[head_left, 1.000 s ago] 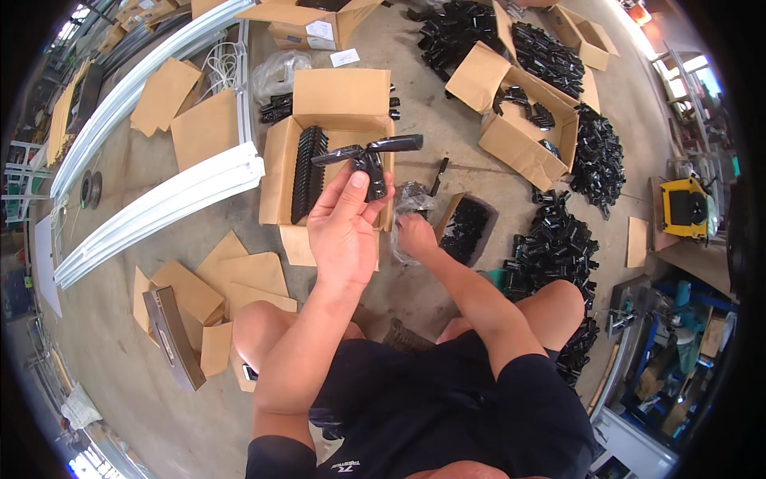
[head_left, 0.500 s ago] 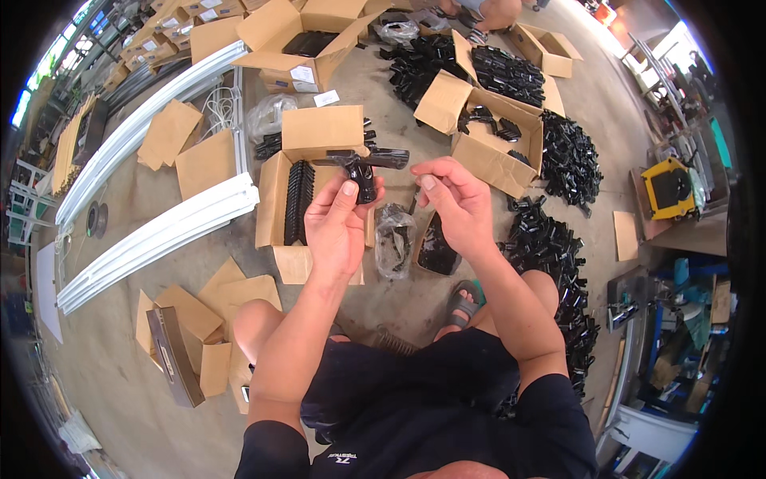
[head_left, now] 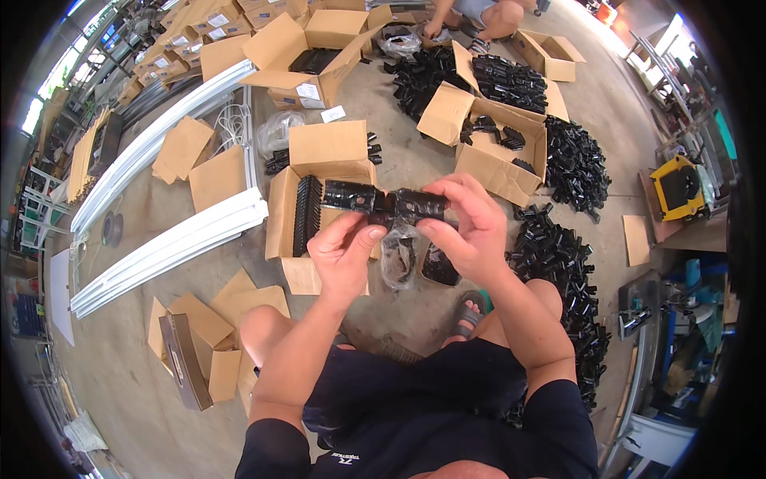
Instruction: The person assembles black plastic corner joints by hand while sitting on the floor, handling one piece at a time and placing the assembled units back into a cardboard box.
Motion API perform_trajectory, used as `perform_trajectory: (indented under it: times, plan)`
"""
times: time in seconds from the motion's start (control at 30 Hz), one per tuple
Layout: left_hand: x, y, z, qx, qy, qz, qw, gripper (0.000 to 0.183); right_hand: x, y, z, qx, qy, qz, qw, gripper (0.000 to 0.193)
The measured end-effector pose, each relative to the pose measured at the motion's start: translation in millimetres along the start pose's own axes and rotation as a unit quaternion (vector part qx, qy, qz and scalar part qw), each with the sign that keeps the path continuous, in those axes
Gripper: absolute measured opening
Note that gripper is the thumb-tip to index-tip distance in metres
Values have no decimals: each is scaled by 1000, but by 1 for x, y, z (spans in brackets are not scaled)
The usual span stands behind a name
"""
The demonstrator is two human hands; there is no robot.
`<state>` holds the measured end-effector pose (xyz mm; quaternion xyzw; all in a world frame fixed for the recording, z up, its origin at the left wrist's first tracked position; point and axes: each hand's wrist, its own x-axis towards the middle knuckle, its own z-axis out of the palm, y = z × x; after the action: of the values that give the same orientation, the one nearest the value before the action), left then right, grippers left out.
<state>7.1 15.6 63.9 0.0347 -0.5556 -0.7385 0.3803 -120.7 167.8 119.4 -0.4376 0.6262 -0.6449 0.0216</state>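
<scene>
Both hands hold a glossy black bracket-like fitting [head_left: 420, 206] in front of me, level, with holes in its faces. My left hand [head_left: 347, 251] pinches its left and lower part between thumb and fingers. My right hand [head_left: 471, 223] grips the right end, thumb below and fingers on top. Whether it is one piece or two joined ones I cannot tell. Just beyond my left hand stands an open cardboard box [head_left: 285, 271] with a stacked row of black parts [head_left: 307, 215]. Below the fitting lie a clear plastic bag [head_left: 399, 259] and an open container of dark small items [head_left: 440, 266].
Heaps of black fittings [head_left: 550, 263] run along my right side. Another open carton [head_left: 511, 188] holds a few. White curved rails [head_left: 171, 255] and flattened cardboard [head_left: 219, 180] lie at left. A person [head_left: 501, 17] crouches at the far end. A yellow machine [head_left: 673, 190] stands at right.
My right hand has moved in and taken hold of the fitting's right end. The fitting has turned from a slanted, upright pose to lie level and come lower, nearer to me.
</scene>
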Motion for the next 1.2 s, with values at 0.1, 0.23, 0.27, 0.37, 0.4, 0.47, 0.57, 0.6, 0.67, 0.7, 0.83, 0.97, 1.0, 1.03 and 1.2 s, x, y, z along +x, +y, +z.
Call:
perform_trajectory:
  times: [0.1, 0.23, 0.27, 0.37, 0.4, 0.47, 0.57, 0.6, 0.67, 0.7, 0.83, 0.97, 1.0, 1.03, 1.2]
  plan:
    - [9, 6, 11, -38, -14, 33, 999, 35, -3, 7, -1, -1, 23, -64, 998, 39]
    - [13, 9, 10, -47, -25, 33, 998, 36, -2, 13, -2, -5, 27, -92, 995, 46]
    - [12, 10, 9, -46, -27, 28, 998, 36, -1, 14, -1, -8, 23, -101, 995, 48]
    - [12, 13, 6, 10, -69, 73, 995, 34, 0, 17, -1, -22, 16, -129, 991, 53]
    - [12, 14, 9, 2, -53, 71, 996, 32, 0, 16, 0, -29, 17, -137, 990, 54]
    - [16, 18, 5, 50, -81, 89, 991, 28, -2, 15, 1, -33, 20, -142, 989, 57]
    - [17, 26, 6, 87, -80, 79, 990, 17, -4, 15, 2, -32, 28, -141, 989, 60]
    - [17, 28, 6, 94, -74, 69, 990, 14, -4, 16, 3, -34, 33, -145, 988, 60]
    - [19, 28, 4, 118, -80, 76, 987, 13, -5, 17, 5, -27, 38, -144, 989, 60]
    - [21, 27, 4, 131, -86, 78, 985, 13, -5, 18, 6, -18, 41, -138, 989, 59]
    - [25, 29, 1, 150, -97, 92, 980, 14, -5, 16, 7, -13, 40, -120, 992, 56]
    - [27, 34, -2, 193, -104, 104, 970, 17, -2, 13, 3, -30, 22, -123, 992, 53]
    - [27, 34, -1, 202, -104, 108, 968, 17, -2, 14, 2, -32, 20, -124, 992, 53]
    - [28, 33, -1, 200, -102, 118, 967, 16, -3, 14, 2, -34, 19, -124, 992, 52]
    - [24, 25, 5, 139, -56, 82, 985, 16, -5, 16, 6, -21, 41, -118, 992, 52]
